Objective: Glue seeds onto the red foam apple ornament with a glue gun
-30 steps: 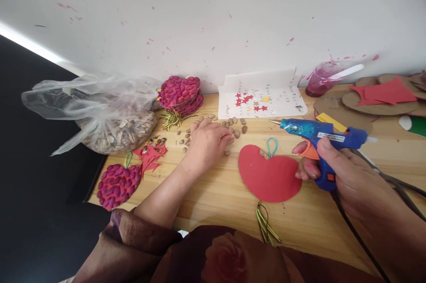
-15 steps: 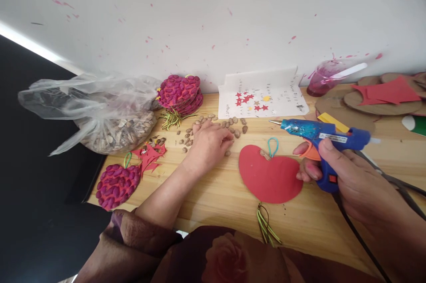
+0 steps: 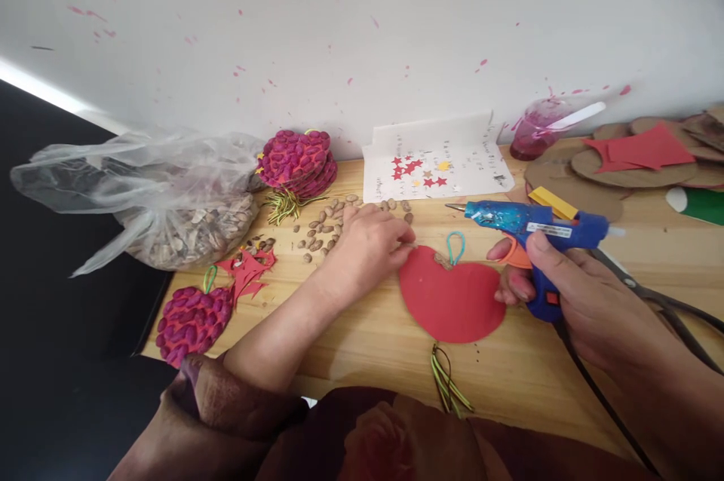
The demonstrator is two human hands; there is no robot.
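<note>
My left hand is at the upper left edge of a red heart-like cutout, fingers pressed together; what they pinch, if anything, is too small to make out. A blue loop tops the cutout, and a yellow-green and dark string tassel hangs below it. My right hand grips a blue glue gun with an orange trigger, its metal nozzle pointing left above the cutout. Brown bean-like seeds lie scattered behind and left of my left hand, which partly hides them.
A clear plastic bag of shell-like pieces sits left. Seed-covered purple pieces are stacked behind; another purple piece lies front left by red scraps. Paper with stars, a purple-stained cup, cardboard shapes and scissors are around.
My left hand has moved right from among the seeds to the edge of the red cutout. My right hand still holds the glue gun. The whole view has shifted slightly.
</note>
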